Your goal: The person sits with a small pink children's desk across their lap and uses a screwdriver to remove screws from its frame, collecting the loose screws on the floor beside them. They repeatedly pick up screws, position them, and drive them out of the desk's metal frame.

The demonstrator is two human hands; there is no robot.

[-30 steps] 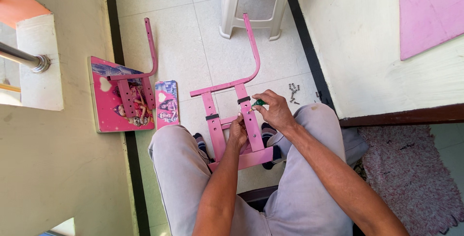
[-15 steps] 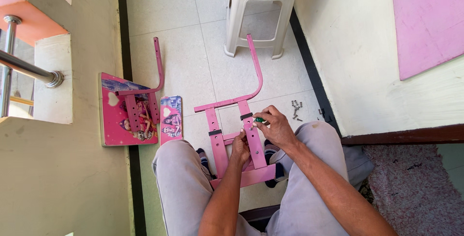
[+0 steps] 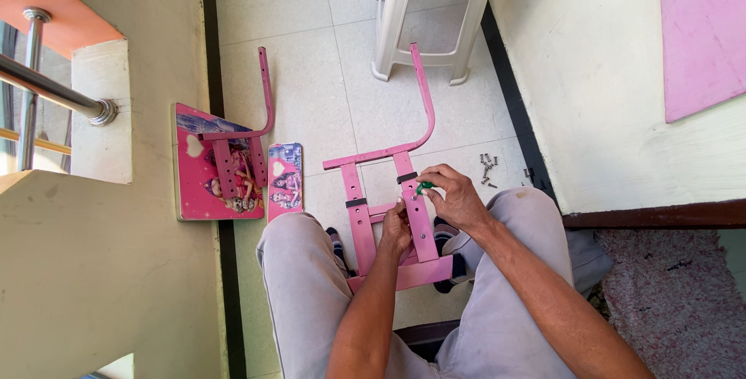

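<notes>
Two hands are working: I'm seeing the left hand gripping the pink metal frame between the knees, the right hand pinching a green-handled tool. Loose screws are lying nearby; a white stool is standing beyond.

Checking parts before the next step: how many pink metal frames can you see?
2: one frame between the knees, under both hands; another frame lying on the picture panel to the left. None appears hidden.
</notes>
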